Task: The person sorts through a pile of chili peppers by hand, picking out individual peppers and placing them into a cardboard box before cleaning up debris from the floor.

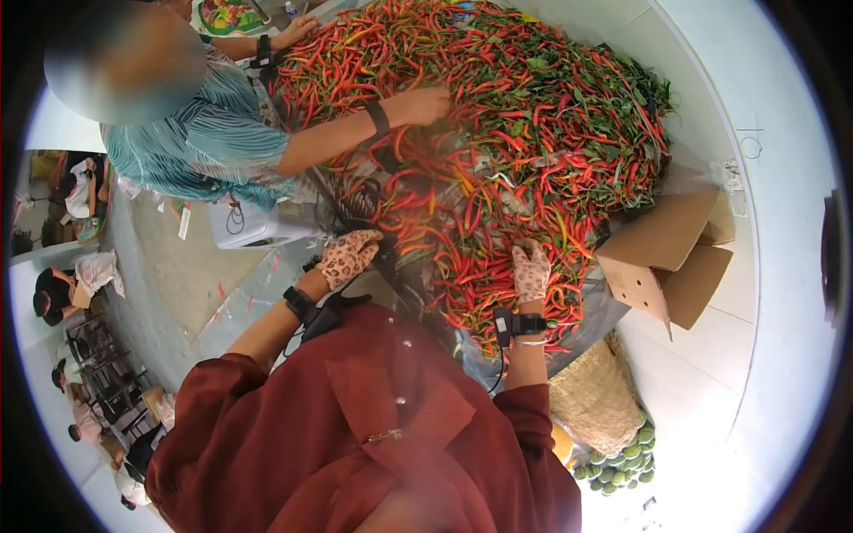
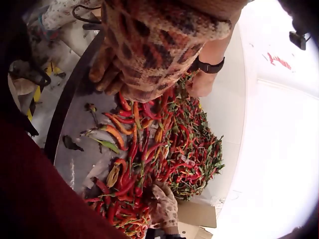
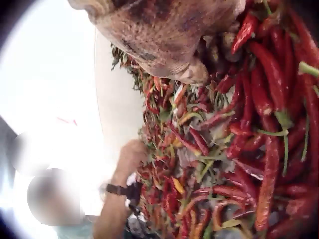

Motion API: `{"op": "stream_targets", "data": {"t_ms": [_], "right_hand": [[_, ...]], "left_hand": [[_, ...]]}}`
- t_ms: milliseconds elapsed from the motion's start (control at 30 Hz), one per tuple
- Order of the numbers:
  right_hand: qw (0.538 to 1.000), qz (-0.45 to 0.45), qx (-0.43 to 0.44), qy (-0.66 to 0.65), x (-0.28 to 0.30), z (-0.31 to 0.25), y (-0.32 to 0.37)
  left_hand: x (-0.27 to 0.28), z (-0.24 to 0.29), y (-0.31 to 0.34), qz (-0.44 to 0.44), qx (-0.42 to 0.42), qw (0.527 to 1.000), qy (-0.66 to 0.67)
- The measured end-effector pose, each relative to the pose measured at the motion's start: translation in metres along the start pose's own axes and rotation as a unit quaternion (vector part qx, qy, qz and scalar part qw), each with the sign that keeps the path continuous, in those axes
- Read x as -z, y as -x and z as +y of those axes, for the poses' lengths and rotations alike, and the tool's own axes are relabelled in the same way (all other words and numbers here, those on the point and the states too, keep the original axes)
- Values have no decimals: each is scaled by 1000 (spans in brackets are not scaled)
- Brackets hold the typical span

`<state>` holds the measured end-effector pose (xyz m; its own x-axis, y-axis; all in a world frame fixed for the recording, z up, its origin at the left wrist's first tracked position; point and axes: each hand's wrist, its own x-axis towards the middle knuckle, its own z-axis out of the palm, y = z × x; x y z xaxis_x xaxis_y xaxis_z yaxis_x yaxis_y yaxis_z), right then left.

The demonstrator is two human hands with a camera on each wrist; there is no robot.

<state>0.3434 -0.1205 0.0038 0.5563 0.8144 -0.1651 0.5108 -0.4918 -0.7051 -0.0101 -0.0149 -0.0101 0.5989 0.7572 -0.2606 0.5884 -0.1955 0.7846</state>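
A large heap of red, orange and green chilli peppers point(image 1: 498, 151) is being borne by a grey tabletop point(image 2: 82, 147). The left hand point(image 1: 349, 256), in a leopard-print knitted glove point(image 2: 149, 45), is being held curled at the heap's near edge. The right hand point(image 1: 531, 271), gloved alike, is being pressed into the peppers. Whether either is gripping anything cannot be told.

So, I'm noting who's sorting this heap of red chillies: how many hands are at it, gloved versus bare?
Hands in leopard-print knitted gloves: 2, the left hand and the right hand
Bare hands with black wristbands: 2
Total: 4
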Motion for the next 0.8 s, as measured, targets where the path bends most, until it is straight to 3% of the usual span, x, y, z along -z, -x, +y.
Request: {"op": "stream_targets", "data": {"t_ms": [100, 133, 233, 333, 433, 800], "right_hand": [[994, -32, -89, -46, 8, 1, 7], [994, -31, -90, -45, 6, 5, 8], [999, 2, 12, 31, 4, 4, 8], [996, -24, -59, 66, 1, 1, 5], [993, -26, -71, 86, 2, 2, 0], [965, -53, -29, 256, -14, 2, -1]], "left_hand": [[0, 3, -3, -14, -8, 1000, -22], [0, 5, -4, -14, -13, 1000, -16], [2, 12, -8, -24, -6, 1000, -2], [2, 11, -9, -28, 4, 1000, 1], [4, 11, -9, -21, 6, 1000, -10], [-1, -4, 3, -26, 18, 999, -8]]}}
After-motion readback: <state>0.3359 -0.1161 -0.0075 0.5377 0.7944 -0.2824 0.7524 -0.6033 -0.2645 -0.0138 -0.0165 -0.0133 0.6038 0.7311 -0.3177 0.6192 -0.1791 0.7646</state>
